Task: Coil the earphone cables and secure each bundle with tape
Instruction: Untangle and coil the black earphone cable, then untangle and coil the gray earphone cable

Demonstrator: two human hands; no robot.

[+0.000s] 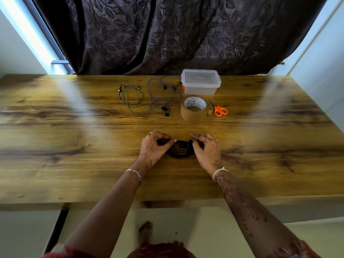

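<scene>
Both forearms are extended forward; the cable coil [180,150] is pinched between the curled left hand [155,147] and right hand [205,148].

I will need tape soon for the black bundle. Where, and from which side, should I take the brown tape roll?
Probably pinch the near wall of the brown tape roll: thumb outside, fingers in the open core, coming from above on the near side. It lies flat, hole up; the scissors, plastic box and purple earphones crowd the other sides.
</scene>
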